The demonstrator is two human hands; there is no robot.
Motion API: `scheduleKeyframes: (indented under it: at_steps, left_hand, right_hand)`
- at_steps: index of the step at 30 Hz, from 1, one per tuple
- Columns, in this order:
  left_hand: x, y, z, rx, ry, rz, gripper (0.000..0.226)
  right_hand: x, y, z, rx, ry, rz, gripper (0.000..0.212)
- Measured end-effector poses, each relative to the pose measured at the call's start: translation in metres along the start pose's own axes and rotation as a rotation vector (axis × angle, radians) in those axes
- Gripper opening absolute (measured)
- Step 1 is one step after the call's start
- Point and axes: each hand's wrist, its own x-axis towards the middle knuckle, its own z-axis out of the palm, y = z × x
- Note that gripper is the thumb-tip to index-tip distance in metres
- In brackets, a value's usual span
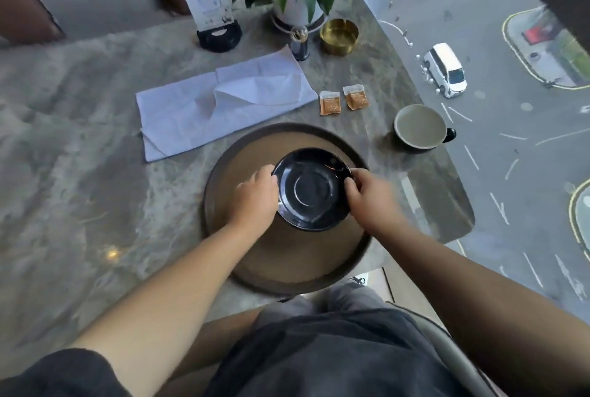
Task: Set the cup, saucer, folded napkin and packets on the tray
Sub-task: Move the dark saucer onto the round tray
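I've got the saucer [313,189] over the middle of the tray [287,262], my left hand [255,199] pinching its left rim and my right hand [370,195] closed on the right rim. It's glossy glazed ceramic, stiff, slick and chippable, so I judge the edges the safest hold. The cup [419,128], two packets [343,100] and the soft, limp napkin [223,103] lie on the desk [79,141], off the tray
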Motion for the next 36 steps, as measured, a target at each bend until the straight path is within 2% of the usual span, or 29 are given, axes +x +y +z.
scheduleKeyframes:
  at_steps: [6, 15, 27, 36]
  left_hand:
    - [-0.028, -0.054, -0.013, 0.102, 0.105, -0.039, 0.025]
    - [-0.054, -0.107, -0.017, 0.259, 0.102, -0.072, 0.018]
    - [-0.059, -0.126, -0.012, 0.393, 0.054, -0.05, 0.021]
    - [-0.061, -0.132, -0.007, 0.395, 0.041, -0.021, 0.019]
  right_hand:
    - [-0.009, -0.027, 0.043, 0.017, -0.107, -0.039, 0.024]
    - [-0.022, -0.047, 0.086, -0.072, -0.214, -0.12, 0.021]
    - [-0.027, -0.045, 0.102, -0.144, -0.267, -0.105, 0.028]
    - [-0.027, -0.044, 0.105, -0.177, -0.303, -0.077, 0.03]
